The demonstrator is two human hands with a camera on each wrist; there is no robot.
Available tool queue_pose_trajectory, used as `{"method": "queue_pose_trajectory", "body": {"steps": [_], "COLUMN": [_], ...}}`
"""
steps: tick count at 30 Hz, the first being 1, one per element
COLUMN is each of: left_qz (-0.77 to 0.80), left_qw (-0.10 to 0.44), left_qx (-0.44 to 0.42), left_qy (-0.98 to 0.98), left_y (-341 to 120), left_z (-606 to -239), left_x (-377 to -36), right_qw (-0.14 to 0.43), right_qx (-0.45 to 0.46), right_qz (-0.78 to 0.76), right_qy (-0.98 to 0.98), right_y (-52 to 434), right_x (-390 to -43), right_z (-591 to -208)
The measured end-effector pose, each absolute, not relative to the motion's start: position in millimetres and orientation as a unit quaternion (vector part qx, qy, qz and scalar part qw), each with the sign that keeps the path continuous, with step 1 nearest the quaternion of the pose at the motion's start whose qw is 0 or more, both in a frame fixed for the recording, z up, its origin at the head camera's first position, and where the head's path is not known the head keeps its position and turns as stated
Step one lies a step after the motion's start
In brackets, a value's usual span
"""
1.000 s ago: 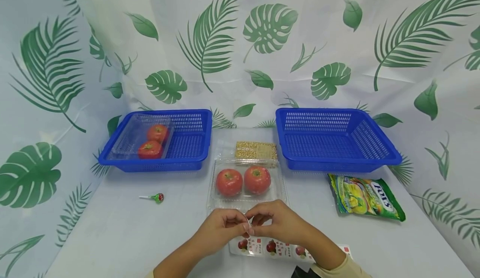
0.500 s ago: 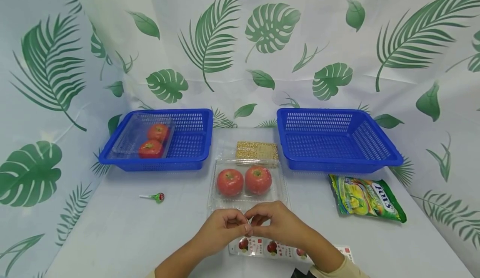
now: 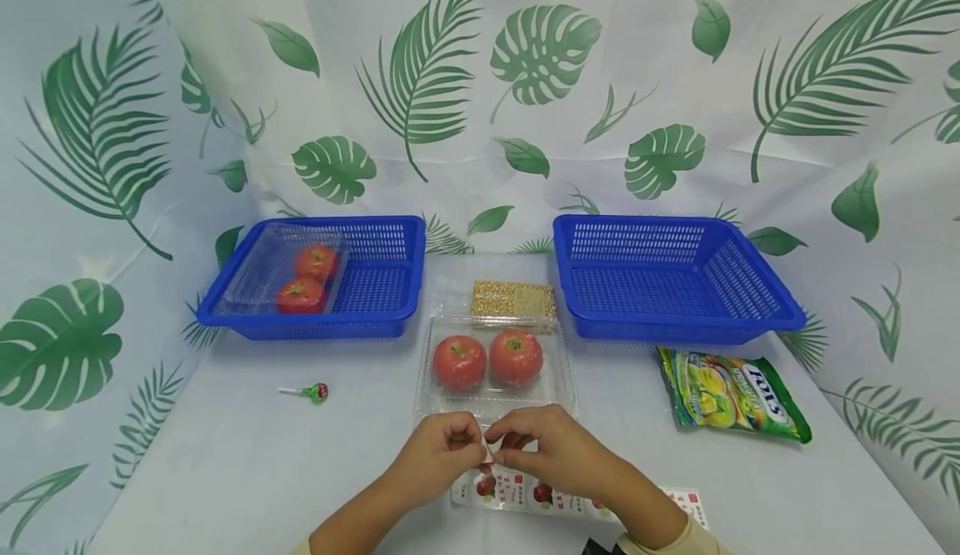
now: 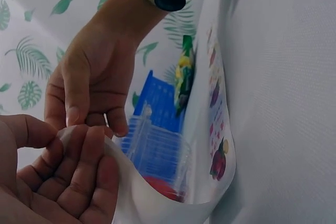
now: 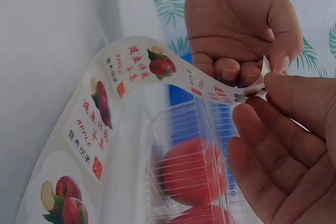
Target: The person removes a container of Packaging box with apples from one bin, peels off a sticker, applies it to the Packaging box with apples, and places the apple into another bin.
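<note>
My left hand [image 3: 442, 457] pinches the end of a strip of apple stickers [image 3: 517, 492] between thumb and curled fingers. Facing it, my right hand [image 3: 558, 452] has its thumb and forefinger on a small lifted sticker edge [image 5: 263, 71]. From there the strip bends down in a loop to the table, its printed labels [image 5: 97, 106] facing the right wrist camera. In the left wrist view the pale backing [image 4: 139, 190] shows below the fingers. Just beyond both hands sits a clear clamshell box [image 3: 442, 405] holding two red apples [image 3: 460, 362].
At the back stand two blue baskets, the left basket [image 3: 386, 330] with another clear box of apples [image 3: 302, 296], and the right basket [image 3: 678, 332]. A lollipop [image 3: 306, 392] lies left, a green candy bag [image 3: 735, 395] right. A gold-patterned packet [image 3: 512, 298] lies behind the middle box.
My left hand has shifted slightly left, and the fingertips of the two hands have parted a little. A white bit of sticker now shows between them; the strip has slid slightly left.
</note>
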State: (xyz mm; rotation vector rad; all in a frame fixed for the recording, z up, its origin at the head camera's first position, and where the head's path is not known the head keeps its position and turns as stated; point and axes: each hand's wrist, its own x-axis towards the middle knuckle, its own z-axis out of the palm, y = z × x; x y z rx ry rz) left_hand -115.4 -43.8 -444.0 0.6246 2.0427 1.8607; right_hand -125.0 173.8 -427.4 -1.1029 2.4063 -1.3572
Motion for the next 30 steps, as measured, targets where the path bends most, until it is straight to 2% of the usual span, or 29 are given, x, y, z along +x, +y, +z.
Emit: {"method": "queue_pose_trajectory", "body": {"steps": [18,23,30], "left_qz": [0.676,0.67,0.661], "left_qw": [0.182,0.171,0.159], "left_qx": [0.202,0.203,0.201], "left_qy": [0.685,0.693,0.705], "left_y": [-43.9,-43.8,-44.2], "left_z": [-440.0,-440.2,-441.2], "left_x": [-113.7,-113.8,-115.0], "right_qw": [0.104,0.11,0.088], "right_qx": [-0.339,-0.336,-0.345], "right_qz": [-0.452,-0.451,-0.446], "right_qy": [0.818,0.819,0.821], "right_y": [170.9,170.4,172.3], "right_x": [-125.7,-126.2,-127.1], "right_z": [-426.7,-426.0,-426.6]}}
